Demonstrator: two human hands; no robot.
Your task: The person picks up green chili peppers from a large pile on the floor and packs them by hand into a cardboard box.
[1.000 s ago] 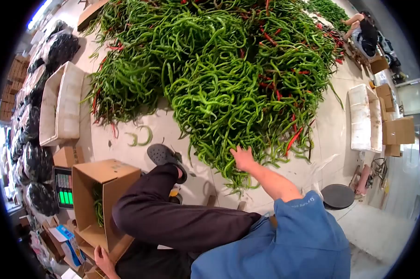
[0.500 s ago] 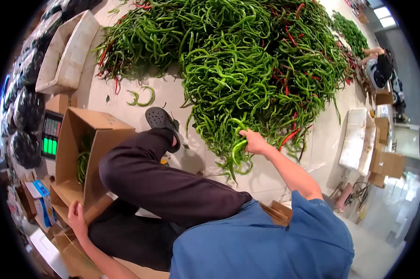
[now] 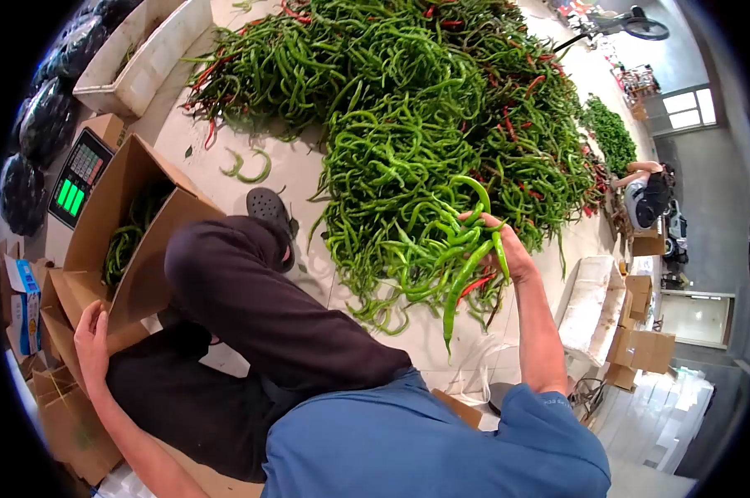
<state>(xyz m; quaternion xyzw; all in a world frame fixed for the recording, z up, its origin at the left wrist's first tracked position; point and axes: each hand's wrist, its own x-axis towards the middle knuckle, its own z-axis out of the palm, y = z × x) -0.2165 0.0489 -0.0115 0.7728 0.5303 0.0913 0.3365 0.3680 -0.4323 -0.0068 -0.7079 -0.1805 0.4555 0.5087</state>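
Note:
My right hand (image 3: 512, 249) is closed around several long green chili peppers (image 3: 456, 300), which dangle over the near edge of a big pile of green chili peppers (image 3: 392, 133) on the floor. Red ones are mixed into the pile. At the lower left, my left hand (image 3: 91, 332) grips the edge of a flap of an open cardboard box (image 3: 155, 253). Green peppers (image 3: 122, 249) lie inside the box, partly hidden by its walls.
A scale with a lit green display (image 3: 76, 184) stands beyond the box. White foam boxes (image 3: 155, 62) lie at the upper left and right. Two loose peppers (image 3: 255, 168) rest near my shoe (image 3: 267, 207). Another person (image 3: 647, 195) sits at the far right.
My right hand has moved right and toward me, lifting a fuller bunch of peppers over the pile. The left hand stays at the box flap. The camera view has shifted.

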